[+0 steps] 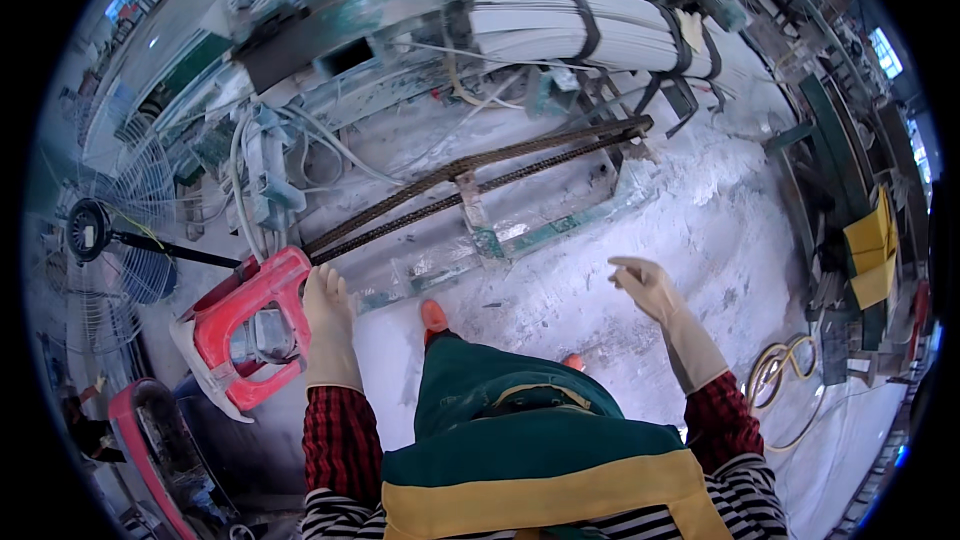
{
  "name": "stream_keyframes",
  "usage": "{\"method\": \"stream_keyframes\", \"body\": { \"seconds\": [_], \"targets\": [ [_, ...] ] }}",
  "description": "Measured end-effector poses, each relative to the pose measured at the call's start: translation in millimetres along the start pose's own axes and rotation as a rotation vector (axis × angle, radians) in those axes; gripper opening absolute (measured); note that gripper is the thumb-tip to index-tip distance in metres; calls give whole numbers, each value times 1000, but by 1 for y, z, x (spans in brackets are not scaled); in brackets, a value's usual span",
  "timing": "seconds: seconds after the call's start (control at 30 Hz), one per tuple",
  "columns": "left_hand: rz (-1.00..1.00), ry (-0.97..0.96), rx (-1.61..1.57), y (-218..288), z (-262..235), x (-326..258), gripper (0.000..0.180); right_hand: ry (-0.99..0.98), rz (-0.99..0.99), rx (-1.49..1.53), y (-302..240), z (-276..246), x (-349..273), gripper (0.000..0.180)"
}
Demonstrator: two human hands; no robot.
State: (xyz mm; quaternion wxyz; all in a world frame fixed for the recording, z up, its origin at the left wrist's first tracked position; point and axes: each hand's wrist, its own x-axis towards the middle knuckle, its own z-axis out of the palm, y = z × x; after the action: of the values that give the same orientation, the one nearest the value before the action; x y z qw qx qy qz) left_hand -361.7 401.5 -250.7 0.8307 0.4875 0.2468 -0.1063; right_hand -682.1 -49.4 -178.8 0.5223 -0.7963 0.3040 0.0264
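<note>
Both of my hands wear pale cream gloves. My left hand (pixel 330 315) is beside the right edge of a worn red plastic stool (pixel 222 328); its fingers point away from me, slightly apart, with nothing visible in them. Whether it touches the stool I cannot tell. Over the whitish floor to the right, my right hand (pixel 648 292) hangs with its fingers stretched toward the left and holds nothing. Ahead of both hands a brown chain (pixel 440 180) runs in a long loop above a green metal frame (pixel 540 235).
A wire-cage fan (pixel 130 180) stands at the left. Strapped white strips (pixel 540 20) lie across the machine at the back. On the right are a yellow piece (pixel 873 250) and a coiled yellow hose (pixel 770 370) on the floor. Pale cables (pixel 330 145) hang behind the chain.
</note>
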Motion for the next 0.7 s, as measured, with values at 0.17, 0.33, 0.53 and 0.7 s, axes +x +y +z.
{"method": "stream_keyframes", "body": {
  "seconds": [0.17,0.33,0.53,0.7],
  "targets": [
    [-74,29,102,56,-53,79,43,-38,-231,59,-153,75,113,34],
    [-17,143,189,99,-96,119,30,-15,-547,-112,-344,123,173,36],
    [-164,56,153,85,-90,113,16,100,-582,264,-484,107,264,61],
    [-115,-12,262,97,-89,95,21,38,-534,666,-565,96,357,71]
  ]
}}
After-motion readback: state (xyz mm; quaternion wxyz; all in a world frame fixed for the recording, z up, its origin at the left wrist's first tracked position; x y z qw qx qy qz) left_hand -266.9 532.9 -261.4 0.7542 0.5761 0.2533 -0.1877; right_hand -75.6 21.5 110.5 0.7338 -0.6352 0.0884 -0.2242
